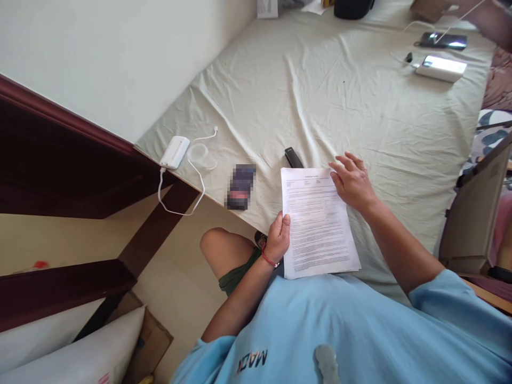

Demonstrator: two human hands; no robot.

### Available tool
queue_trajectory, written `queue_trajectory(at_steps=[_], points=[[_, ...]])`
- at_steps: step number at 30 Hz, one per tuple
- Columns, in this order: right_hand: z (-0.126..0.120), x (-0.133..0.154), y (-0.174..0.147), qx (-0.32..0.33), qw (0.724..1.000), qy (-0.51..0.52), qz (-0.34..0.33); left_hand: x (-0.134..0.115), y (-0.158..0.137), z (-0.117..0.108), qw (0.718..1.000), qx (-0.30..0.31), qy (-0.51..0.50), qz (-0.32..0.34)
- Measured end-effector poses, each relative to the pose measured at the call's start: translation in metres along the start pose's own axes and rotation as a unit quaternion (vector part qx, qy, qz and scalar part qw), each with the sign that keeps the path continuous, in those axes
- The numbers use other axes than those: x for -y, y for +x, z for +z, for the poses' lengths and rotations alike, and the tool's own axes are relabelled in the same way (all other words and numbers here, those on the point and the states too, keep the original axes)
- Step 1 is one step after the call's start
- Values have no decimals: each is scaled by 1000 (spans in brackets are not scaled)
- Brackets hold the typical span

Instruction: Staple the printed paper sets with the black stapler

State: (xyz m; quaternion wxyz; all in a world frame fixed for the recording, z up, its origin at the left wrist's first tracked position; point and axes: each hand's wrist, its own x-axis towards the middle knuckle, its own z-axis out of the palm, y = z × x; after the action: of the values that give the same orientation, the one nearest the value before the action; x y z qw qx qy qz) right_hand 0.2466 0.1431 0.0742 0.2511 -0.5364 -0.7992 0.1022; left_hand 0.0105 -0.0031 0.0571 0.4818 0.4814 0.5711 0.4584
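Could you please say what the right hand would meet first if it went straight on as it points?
The right hand points across the pale cloth; the way looks free, probably as far as the wall, though depth is unclear.

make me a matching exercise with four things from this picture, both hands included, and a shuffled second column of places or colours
Column one:
1. left hand
2. right hand
3. small black object
4. shirt

Column two:
a. light blue
b. just beyond the top edge of the papers
c. gripping the left edge of the papers
d. at the top right corner of the papers

Right pairs: 1-c, 2-d, 3-b, 4-a
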Motion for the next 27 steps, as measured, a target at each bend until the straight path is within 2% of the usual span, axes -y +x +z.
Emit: queue_trajectory(at_steps=[2, 6, 10, 14, 18, 22, 27], points=[[1, 0, 3, 9, 1000, -9, -5, 1, -1, -1, 1000, 2, 0, 1], [5, 0, 10, 67, 998, -2, -12, 0, -1, -2, 1000, -1, -4, -5], [10, -13, 24, 81, 996, 40, -10, 2, 1, 0, 999, -12, -48, -18], [15, -23, 45, 178, 982, 61, -13, 14, 4, 3, 986, -43, -130, -92], [20, -20, 61, 259, 966, 1, 3, 25, 6, 1, 966, -75, -187, -162], [22, -15, 65, 279, 959, -46, -7, 23, 6, -4, 957, -89, -208, -180], [22, -22, 58, 279, 959, -49, -12, 16, 5, -3, 950, -85, -242, -179]])
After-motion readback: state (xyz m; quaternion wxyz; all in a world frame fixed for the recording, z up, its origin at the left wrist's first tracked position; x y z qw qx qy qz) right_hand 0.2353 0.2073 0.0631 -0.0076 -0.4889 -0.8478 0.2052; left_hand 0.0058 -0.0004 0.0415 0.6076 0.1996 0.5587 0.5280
